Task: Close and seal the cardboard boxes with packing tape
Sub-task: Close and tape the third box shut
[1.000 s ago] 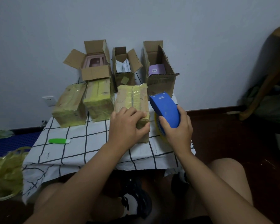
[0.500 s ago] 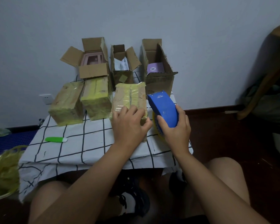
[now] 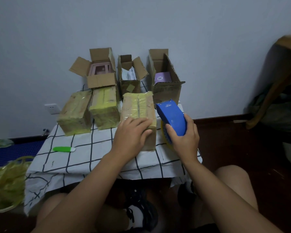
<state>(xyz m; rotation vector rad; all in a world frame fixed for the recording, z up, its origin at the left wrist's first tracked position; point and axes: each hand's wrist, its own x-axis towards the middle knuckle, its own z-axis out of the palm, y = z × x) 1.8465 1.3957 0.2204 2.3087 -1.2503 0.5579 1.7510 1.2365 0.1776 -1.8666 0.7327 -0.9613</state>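
A closed cardboard box (image 3: 138, 105) wrapped in yellowish tape lies on the checked tablecloth (image 3: 91, 148). My left hand (image 3: 131, 137) rests on its near top edge, fingers curled over the near right corner. My right hand (image 3: 183, 140) grips a blue tape dispenser (image 3: 171, 116) just right of that box, a yellow tape roll showing under it. Two more taped boxes (image 3: 74, 115) (image 3: 104, 106) lie to the left. Behind stand three open boxes (image 3: 99, 71) (image 3: 129, 74) (image 3: 165, 76) with flaps up.
A green and white cutter (image 3: 64, 149) lies on the cloth at the left. A pile of yellowish tape scraps (image 3: 5, 182) sits on the floor at the left. A wall socket (image 3: 52, 108) and a wooden piece of furniture (image 3: 275, 78) at the right flank the small table.
The view shifted slightly. Both hands stay on the taped box and the dispenser, which has barely moved beside the box.
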